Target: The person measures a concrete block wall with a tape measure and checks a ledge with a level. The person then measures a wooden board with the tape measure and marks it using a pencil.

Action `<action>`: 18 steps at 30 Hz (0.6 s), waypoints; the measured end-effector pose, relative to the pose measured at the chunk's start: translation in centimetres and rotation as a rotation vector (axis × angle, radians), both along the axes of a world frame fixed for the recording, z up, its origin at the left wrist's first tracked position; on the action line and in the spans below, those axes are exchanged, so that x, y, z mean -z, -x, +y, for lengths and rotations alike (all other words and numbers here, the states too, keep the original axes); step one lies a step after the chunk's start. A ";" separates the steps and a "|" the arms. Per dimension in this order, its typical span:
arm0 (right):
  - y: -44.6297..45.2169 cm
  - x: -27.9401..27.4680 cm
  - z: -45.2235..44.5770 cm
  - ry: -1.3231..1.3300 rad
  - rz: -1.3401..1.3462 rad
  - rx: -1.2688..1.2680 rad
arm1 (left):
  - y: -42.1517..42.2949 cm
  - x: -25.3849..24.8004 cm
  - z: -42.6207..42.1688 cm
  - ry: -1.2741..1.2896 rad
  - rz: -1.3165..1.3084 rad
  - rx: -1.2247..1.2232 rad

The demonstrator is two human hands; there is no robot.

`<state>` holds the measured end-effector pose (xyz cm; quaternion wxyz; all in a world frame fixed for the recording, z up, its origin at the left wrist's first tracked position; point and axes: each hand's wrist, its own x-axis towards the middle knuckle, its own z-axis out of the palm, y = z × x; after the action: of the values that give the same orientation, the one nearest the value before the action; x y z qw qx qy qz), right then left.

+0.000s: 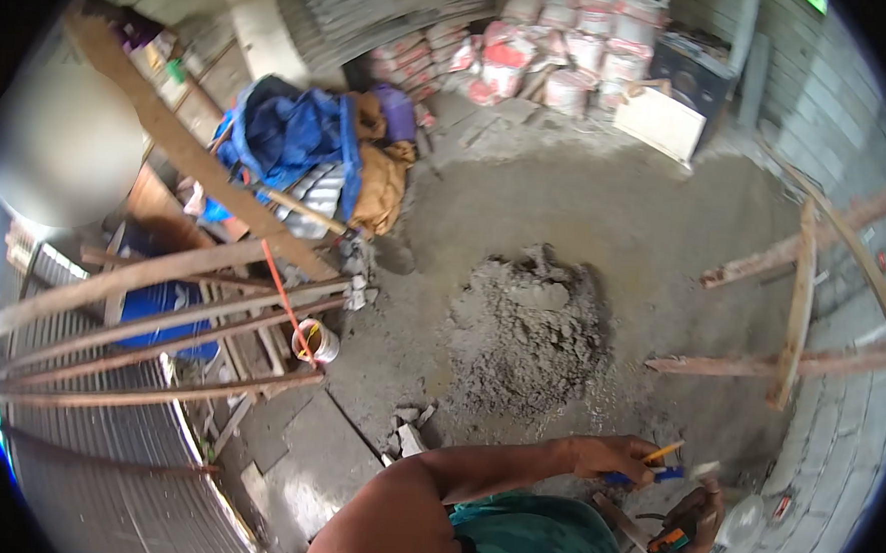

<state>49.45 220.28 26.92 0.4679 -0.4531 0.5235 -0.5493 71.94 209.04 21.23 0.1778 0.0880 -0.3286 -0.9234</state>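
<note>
My left hand (616, 458) is closed, with a thin yellow pencil (664, 452) sticking out between the fingers. A blue object (667, 475) shows at the same fingers; its kind is unclear. Lower right, my right hand (708, 513) is closed around a black and orange tape measure (672, 540). A small pale piece (703, 470) appears just above the right fingertips, too blurred to name. Both hands are in front of my green shirt (545, 537), near the block wall, and apart from each other.
A heap of wet mortar (530, 331) lies on the grey floor. Wooden poles (159, 337) cross the left side near a white bucket (315, 341). More timbers (797, 305) lean at the block wall (833, 477). Stacked bags (575, 48) and a blue tarp (295, 134) sit behind.
</note>
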 end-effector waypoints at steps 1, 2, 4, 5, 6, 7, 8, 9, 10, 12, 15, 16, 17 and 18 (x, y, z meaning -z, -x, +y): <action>-0.5 0.0 -1.0 -0.008 0.003 -0.042 | -0.3 0.3 -0.1 0.036 -0.012 0.016; -0.9 -0.1 -2.0 -0.056 -0.033 -0.039 | -0.2 1.0 -0.1 0.028 -0.010 -0.023; -0.9 0.5 -3.9 -0.113 -0.065 -0.068 | 0.1 2.4 -0.2 0.244 -0.102 -0.057; -0.2 1.5 -5.2 0.017 0.315 -0.103 | -0.3 2.6 -0.3 0.236 -0.106 -0.092; 0.5 2.4 -6.2 0.162 0.689 -0.134 | -0.7 2.7 -0.3 0.284 -0.120 -0.141; -0.9 0.3 -6.7 -0.348 0.094 -0.066 | -1.0 2.8 -0.3 0.334 -0.137 -0.188; -0.8 0.9 -7.7 -0.353 0.097 -0.099 | -1.6 2.6 -0.2 0.325 -0.145 -0.219; -0.6 2.0 -8.9 -0.221 0.195 -0.148 | -2.5 2.3 0.0 0.189 -0.144 -0.265; -0.7 2.3 -9.9 -0.085 0.286 -0.193 | -3.2 2.0 0.2 0.054 -0.139 -0.308; -0.4 2.3 -12.1 -0.218 -0.016 -0.157 | -4.3 2.7 0.5 0.071 -0.201 -0.396; -0.4 0.9 -15.3 -0.173 -0.306 -0.226 | -4.2 3.3 0.7 -0.293 -0.200 -0.624; -0.8 1.1 -16.3 -0.173 -0.302 -0.231 | -3.9 4.0 1.1 -0.294 -0.195 -0.629; -1.2 2.3 -17.2 -0.066 -0.197 -0.126 | -3.3 4.9 1.4 -0.348 -0.227 -0.705; -1.3 3.3 -18.2 0.055 -0.084 0.013 | -2.3 5.3 1.1 -0.388 -0.256 -0.746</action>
<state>50.79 202.09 23.58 0.4735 -0.4390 0.4908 -0.5850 74.26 210.13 15.89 0.4370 0.3459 -0.1143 -0.8224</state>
